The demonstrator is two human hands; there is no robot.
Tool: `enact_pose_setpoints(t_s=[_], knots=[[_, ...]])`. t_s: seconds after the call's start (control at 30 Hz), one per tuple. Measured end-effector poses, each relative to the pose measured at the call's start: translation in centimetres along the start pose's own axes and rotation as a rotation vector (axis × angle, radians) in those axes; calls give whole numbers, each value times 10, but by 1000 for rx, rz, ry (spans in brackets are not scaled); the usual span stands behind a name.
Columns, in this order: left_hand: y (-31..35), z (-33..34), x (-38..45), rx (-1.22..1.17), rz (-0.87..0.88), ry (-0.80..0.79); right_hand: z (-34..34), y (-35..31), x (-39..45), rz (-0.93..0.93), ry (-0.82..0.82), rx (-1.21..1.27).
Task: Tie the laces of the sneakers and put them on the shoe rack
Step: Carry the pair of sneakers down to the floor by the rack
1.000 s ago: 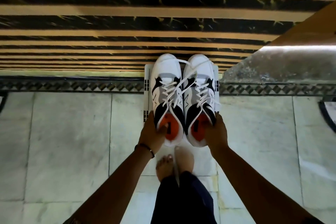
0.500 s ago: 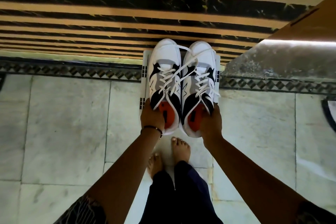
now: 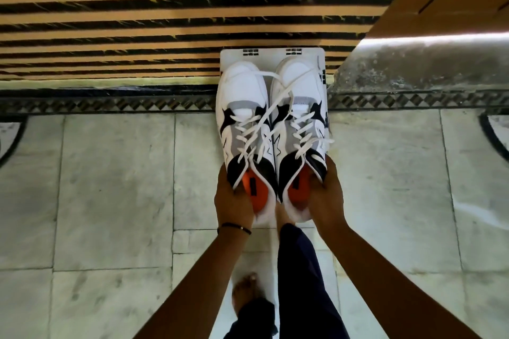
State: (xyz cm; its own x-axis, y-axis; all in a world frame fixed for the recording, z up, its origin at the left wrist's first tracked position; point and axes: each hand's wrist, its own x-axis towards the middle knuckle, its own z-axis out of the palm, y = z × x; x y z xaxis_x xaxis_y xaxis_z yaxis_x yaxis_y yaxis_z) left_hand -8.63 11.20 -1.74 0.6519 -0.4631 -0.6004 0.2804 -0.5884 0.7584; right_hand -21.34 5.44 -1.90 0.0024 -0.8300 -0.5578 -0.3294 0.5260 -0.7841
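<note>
Over grey marble floor tiles [image 3: 110, 187] (striped steps [image 3: 137, 22] beyond), left hand [image 3: 234, 201] and right hand [image 3: 326, 195] each grasp a sneaker heel, sneakers [image 3: 272, 118] on a white rack [image 3: 228, 58].

Smooth matt sneakers [image 3: 271, 129], cloth laces [image 3: 256, 132], glossy marble floor [image 3: 110, 187]

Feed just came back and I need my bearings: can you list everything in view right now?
sneakers: 2, white, black and grey with orange insoles, side by side, heels held
laces: white, loose ends trailing across both shoes
white tray: 1, under the sneakers
stairs: black and tan stripes, top
floor: pale marble tiles
ledge: grey stone, upper right
left hand: 1, black wristband, gripping left heel
right hand: 1, gripping right heel
feet: bare, dark trousers
</note>
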Motion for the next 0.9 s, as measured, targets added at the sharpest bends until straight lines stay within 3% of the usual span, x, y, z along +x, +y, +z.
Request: enact_pose_setpoints(t_s=[0.1,0.23,0.43,0.63,0.9], knots=[[-32,-25,-32,35,-11,-68,-6,33,-46,19,53,-31],[-74,-54,-71,305,-12,-99,-18,64,-104,69,69,-19],[-137,-75,-118,201,-170,-98,-32,123,-159,228,15,-13],[-207,-59,-85,219,-279,-59,-14,195,-123,336,-2,-89],[-312,-6,19,348,-164,-6,30,299,-8,316,-52,-250]])
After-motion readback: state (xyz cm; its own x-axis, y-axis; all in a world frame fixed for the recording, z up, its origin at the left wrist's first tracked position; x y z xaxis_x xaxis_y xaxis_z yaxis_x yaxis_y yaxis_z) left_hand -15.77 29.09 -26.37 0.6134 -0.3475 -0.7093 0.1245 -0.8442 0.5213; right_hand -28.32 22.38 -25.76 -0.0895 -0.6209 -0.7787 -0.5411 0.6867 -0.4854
